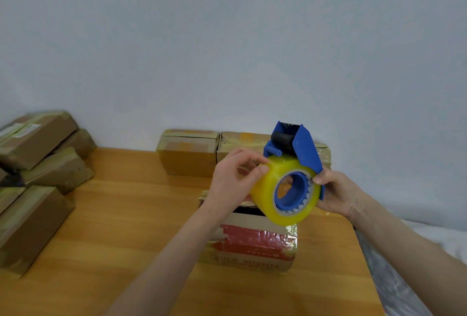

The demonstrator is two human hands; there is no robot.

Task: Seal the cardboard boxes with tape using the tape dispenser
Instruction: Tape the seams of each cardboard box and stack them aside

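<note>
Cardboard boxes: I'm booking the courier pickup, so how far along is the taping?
Done, it seems: the stacked boxes on the left and the two boxes by the wall already show tape. In hand: the right hand holds the tape dispenser while the left hand pinches at the tape roll, probably freeing its end. Left: the red-printed box beneath, whose top shows a dark gap.

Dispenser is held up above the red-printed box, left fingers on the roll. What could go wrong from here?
1. The left hand picks at the tape roll; the end could split or restick.
2. The right hand grips the tape dispenser only at its lower edge, so pulling may twist it loose.
3. Nothing steadies the red-printed box; it may slide under taping.
</note>
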